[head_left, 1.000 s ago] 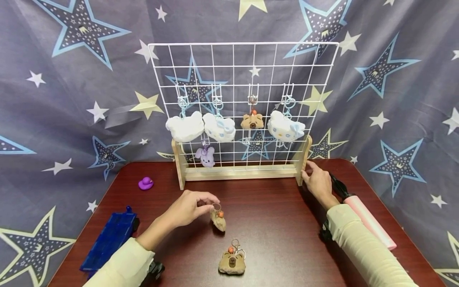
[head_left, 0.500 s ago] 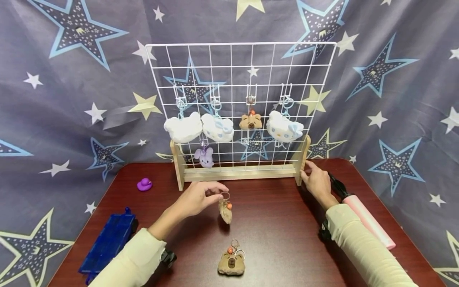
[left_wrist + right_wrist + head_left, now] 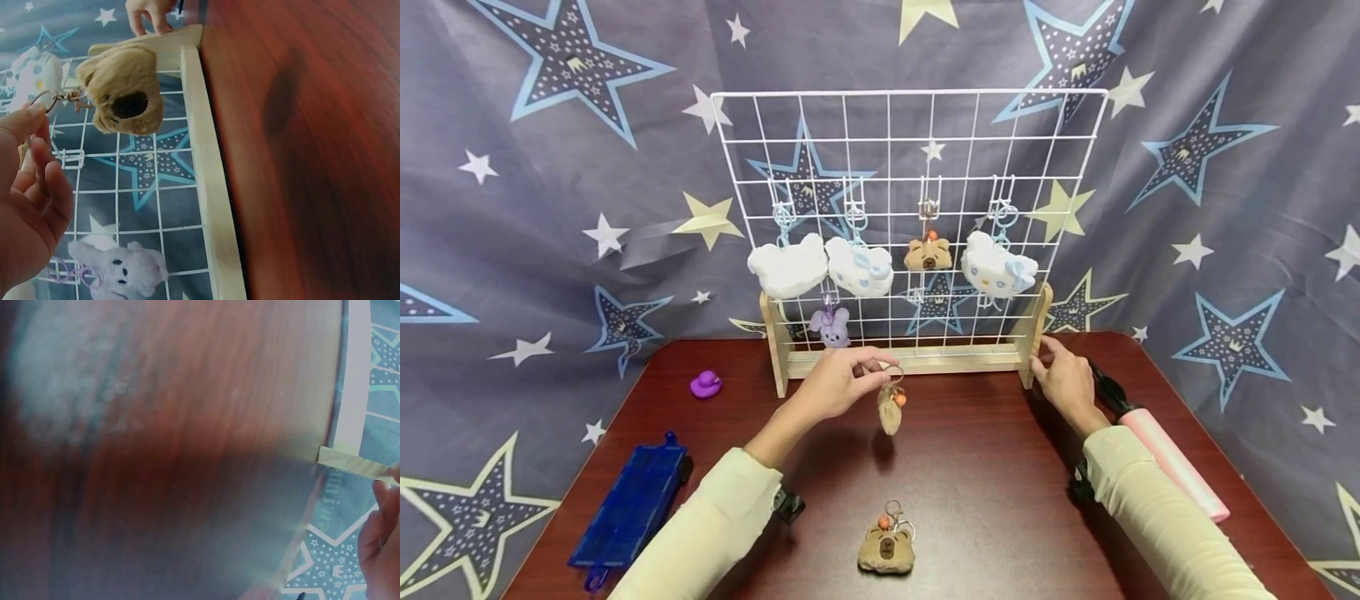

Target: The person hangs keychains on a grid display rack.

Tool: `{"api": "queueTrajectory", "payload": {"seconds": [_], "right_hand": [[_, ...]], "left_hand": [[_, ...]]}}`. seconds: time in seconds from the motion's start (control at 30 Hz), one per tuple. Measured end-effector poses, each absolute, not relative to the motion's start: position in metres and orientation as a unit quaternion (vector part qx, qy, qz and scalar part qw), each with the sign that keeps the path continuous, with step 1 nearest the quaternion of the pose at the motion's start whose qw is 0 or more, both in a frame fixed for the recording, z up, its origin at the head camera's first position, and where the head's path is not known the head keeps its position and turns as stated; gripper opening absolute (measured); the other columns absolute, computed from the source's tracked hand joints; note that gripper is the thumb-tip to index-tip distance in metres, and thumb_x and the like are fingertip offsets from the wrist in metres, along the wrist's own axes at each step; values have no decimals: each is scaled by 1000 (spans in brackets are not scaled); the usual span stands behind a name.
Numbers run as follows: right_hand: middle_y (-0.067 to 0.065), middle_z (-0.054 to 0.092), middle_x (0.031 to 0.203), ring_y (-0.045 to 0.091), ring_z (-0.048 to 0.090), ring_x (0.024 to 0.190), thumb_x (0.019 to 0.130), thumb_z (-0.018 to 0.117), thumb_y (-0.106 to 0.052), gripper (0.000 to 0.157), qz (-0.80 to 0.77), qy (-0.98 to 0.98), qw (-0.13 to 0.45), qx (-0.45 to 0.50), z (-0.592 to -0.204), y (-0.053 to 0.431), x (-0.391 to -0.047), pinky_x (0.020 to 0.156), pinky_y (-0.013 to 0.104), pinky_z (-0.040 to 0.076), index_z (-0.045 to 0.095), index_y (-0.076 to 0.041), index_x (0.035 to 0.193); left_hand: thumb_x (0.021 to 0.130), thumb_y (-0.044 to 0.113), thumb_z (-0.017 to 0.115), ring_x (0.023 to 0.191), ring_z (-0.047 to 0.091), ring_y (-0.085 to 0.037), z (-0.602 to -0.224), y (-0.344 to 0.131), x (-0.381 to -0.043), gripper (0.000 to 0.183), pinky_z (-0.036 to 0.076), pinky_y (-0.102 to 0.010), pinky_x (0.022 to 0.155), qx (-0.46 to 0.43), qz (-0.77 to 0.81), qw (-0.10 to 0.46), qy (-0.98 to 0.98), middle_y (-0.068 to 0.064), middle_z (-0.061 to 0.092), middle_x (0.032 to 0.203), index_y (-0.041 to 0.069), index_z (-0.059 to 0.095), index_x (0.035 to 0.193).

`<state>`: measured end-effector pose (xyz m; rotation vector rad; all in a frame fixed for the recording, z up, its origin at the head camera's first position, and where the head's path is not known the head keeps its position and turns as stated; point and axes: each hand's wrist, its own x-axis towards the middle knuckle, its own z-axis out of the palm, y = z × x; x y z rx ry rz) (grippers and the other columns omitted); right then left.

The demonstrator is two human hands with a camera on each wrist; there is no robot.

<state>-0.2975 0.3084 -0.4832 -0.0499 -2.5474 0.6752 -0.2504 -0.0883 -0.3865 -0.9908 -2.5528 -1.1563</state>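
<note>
My left hand (image 3: 838,383) pinches the metal ring of a brown bear-like plush keychain (image 3: 890,414) between thumb and fingers. The keychain dangles above the table, in front of the grid rack; its dark muzzle shows on the plush head (image 3: 128,87) in the left wrist view. At the rack's right end, my right hand (image 3: 1066,382) grips the wooden side support (image 3: 1036,340), thumb and fingers on either side. A similar brown plush keychain (image 3: 887,552) with an orange bead lies on the table near the front. The white wire grid (image 3: 888,158) stands upright in its wooden base.
From hooks hang white plushes (image 3: 788,265), one brown plush (image 3: 928,253) and, lower, a purple plush (image 3: 832,327). A bare hook (image 3: 915,293) sits below the brown one. A purple duck (image 3: 705,384) and blue cart (image 3: 631,504) lie left; a pink-white cylinder (image 3: 1176,462) lies right.
My left hand has carried the dangling keychain up, forward and to the right, toward the rack. The right hand stays at the wooden support, and the other keychain lies where it was.
</note>
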Motion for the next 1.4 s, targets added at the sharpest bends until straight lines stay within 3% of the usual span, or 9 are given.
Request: {"api": "queueTrajectory", "payload": {"seconds": [0.27, 0.67, 1.4], "right_hand": [[10, 80, 96, 42, 73, 87, 92, 69, -23, 40, 250, -936, 246, -19, -482, 308, -297, 72, 56, 52, 64, -13, 130], [12, 79, 95, 43, 73, 88, 92, 69, -22, 40, 250, -935, 252, -20, -485, 310, -298, 72, 56, 52, 65, -13, 131], [10, 80, 97, 42, 73, 89, 92, 69, -24, 40, 252, -935, 249, -32, -487, 308, -297, 74, 57, 52, 65, -15, 131]], "left_hand": [[94, 22, 73, 66, 64, -6, -378, -69, -263, 21, 49, -23, 56, -299, -407, 102, -857, -1, 77, 81, 19, 77, 114], [94, 26, 73, 52, 48, -5, -371, -42, -289, 23, 35, -23, 49, -267, -400, 147, -864, 3, 75, 80, 22, 77, 116], [95, 25, 70, 60, 55, -10, -379, -22, -321, 22, 38, -23, 52, -183, -447, 170, -859, 2, 77, 88, 27, 76, 116]]}}
